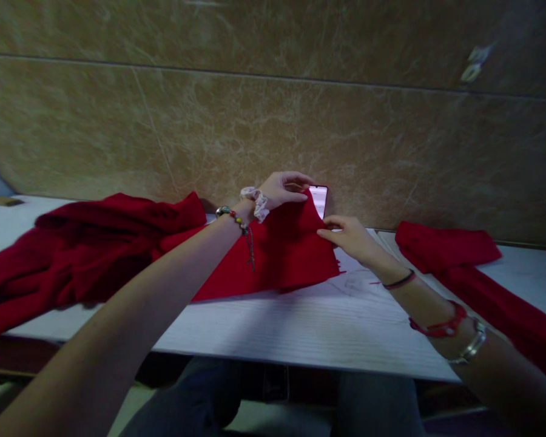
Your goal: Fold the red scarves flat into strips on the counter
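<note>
A piece of red fabric [273, 258] lies spread over the white table, its right edge slightly frayed. My left hand [284, 189] pinches its upper corner between thumb and fingers, near the wall. Lower on the same right edge, my right hand [348, 233] grips the cloth between thumb and forefinger. Just behind the fabric's edge, between the two hands, a phone [319, 200] with a lit screen leans by the wall; the cloth and my left fingers cover part of it.
A crumpled heap of red cloth [95, 243] covers the table's left side. Folded red strips [446, 246] lie at the right. A tan marbled wall [255, 133] rises behind the white table [300, 328]. My legs are under the front edge.
</note>
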Demonstrator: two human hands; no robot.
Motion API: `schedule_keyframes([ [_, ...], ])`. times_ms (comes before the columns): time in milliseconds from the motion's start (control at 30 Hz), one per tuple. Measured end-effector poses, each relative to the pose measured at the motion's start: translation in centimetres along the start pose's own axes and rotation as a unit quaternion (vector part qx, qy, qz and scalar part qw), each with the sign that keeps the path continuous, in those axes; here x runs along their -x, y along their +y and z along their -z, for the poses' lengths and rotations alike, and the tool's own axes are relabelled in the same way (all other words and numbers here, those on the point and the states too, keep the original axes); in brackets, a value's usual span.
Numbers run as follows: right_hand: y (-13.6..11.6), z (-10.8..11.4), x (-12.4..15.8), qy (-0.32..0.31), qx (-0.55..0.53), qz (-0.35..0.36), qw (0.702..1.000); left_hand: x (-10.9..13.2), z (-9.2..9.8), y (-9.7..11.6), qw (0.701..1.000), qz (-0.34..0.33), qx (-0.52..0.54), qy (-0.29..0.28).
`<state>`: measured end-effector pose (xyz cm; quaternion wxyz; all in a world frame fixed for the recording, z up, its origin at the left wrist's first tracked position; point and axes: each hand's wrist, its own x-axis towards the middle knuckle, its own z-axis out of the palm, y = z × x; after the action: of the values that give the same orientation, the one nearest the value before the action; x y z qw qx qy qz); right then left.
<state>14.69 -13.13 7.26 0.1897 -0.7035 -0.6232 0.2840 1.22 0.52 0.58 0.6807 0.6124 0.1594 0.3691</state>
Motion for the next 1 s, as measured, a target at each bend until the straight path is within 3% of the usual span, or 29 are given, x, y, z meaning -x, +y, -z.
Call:
schedule_keyframes([
  [67,-1.1,0.3,-0.3,0.022,0.04,0.02,0.999,0.1,0.2,-0.2,0.999,0.026,0.033,-0.014],
  [200,-3.8,0.9,-1.1,0.041,0.125,0.044,0.99,1.4,1.3,-0.7,0.979,0.161,0.078,-0.096],
  [267,-4.9,1.0,-1.3,0.045,0.161,0.053,0.984,2.0,2.2,-0.9,0.976,0.183,0.076,-0.091],
  [400,-6.0,1.1,-1.9,0.069,0.15,0.064,0.984,2.1,4.4,0.4,0.984,0.15,0.089,-0.024],
  [633,-8.4,1.1,-5.3,0.11,0.004,0.157,0.981,2.1,7.9,8.3,0.994,0.056,0.046,0.082],
  [733,-9.1,1.3,-5.7,0.101,-0.047,0.155,0.982,1.7,8.4,9.5,0.994,0.067,0.03,0.083],
  [800,-8.3,1.5,-5.1,0.099,-0.074,0.123,0.985,0.7,7.7,8.4,0.995,0.084,0.025,0.048],
  [867,-6.4,1.8,-3.7,0.103,-0.095,0.058,0.988,-0.6,5.7,5.8,0.994,0.113,0.0,0.002],
  [1000,-0.1,1.8,0.7,0.098,-0.091,-0.153,0.979,-2.5,-1.5,-1.8,0.97,0.132,-0.182,-0.094],
])
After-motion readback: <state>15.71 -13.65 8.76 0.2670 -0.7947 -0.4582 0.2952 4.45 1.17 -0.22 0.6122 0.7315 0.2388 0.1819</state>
